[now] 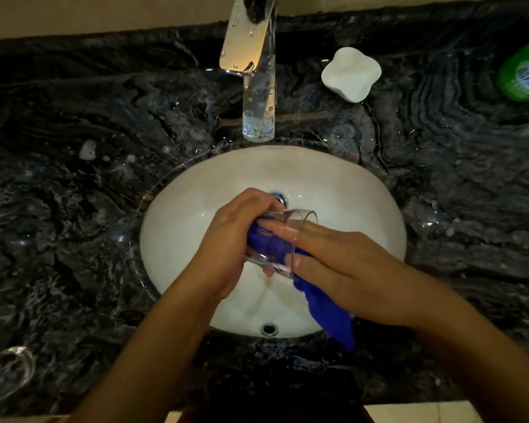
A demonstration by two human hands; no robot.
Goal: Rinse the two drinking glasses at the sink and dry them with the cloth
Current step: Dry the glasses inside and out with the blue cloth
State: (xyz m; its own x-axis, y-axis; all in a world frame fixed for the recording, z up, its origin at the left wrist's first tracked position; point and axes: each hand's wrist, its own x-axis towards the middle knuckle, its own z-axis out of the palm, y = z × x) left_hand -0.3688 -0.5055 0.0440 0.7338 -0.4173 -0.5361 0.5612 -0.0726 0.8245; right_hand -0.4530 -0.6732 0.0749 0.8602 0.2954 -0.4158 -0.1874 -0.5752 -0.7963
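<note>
Item, glass (283, 239): clear, smooth-walled cylinder held over the white sink (177, 209), lying on its side, long axis running left to right, open mouth toward your right hand (342, 264). Your left hand (226, 242) curls round its base end; your right-hand fingers reach straight into the mouth, pressing the blue napped cloth (333, 319) inside (tail hanging out below). Second glass (6, 370): on the dark veined counter (74, 209), well left.
</note>
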